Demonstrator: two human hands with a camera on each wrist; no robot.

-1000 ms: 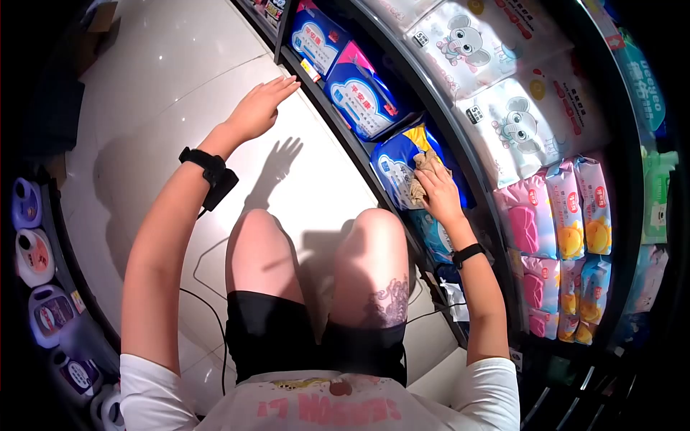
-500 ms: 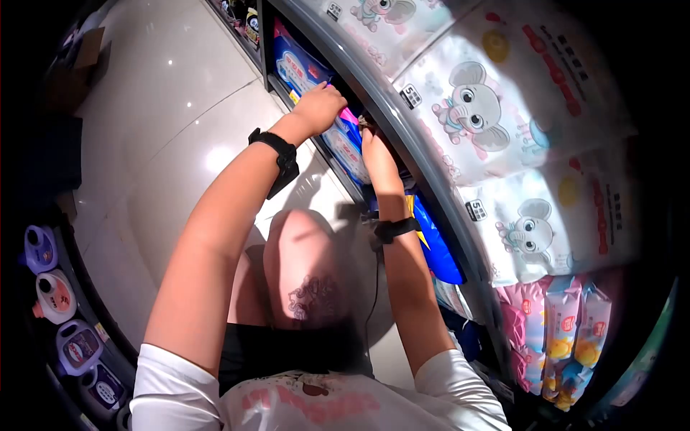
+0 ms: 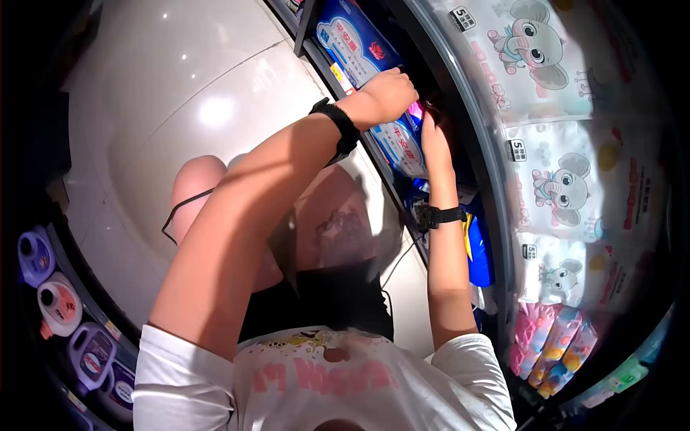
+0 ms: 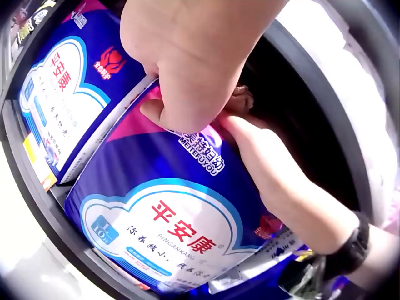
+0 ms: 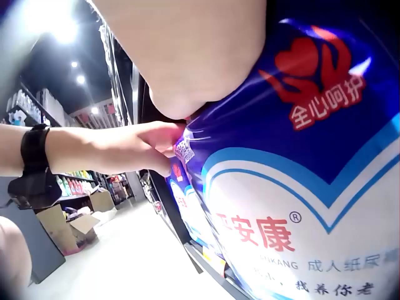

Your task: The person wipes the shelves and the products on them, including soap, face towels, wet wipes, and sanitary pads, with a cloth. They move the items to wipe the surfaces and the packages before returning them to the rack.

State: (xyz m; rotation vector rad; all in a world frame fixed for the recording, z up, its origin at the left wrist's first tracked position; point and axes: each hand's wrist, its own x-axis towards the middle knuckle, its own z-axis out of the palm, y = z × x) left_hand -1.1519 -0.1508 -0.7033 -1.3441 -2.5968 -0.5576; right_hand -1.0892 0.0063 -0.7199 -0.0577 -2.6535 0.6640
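Observation:
A blue and pink pack of adult diapers [image 3: 397, 146] stands on the lower shelf. My left hand [image 3: 382, 97] grips its upper corner, the thumb [image 4: 152, 111] lying on the pink part of the front while the other fingers are hidden behind. Close by, my right hand [image 3: 436, 147] reaches in under the upper shelf along the pack's top edge. A crumpled brown cloth [image 4: 242, 99] shows at the right hand's fingertips, mostly covered by the hand. In the right wrist view the pack's printed front [image 5: 287, 187] fills the right side.
Another blue pack [image 3: 352, 43] stands just beyond. The upper shelf's dark edge [image 3: 483, 154] passes over the right hand's side, with white elephant-print packs [image 3: 564, 190] and pink packs [image 3: 533, 337] on it. Detergent bottles [image 3: 59, 305] line the left shelf; a cable crosses the lap.
My left hand has come from over the floor to the pack's corner. My right hand, with the cloth, has moved from the nearer blue pack to the top of this one.

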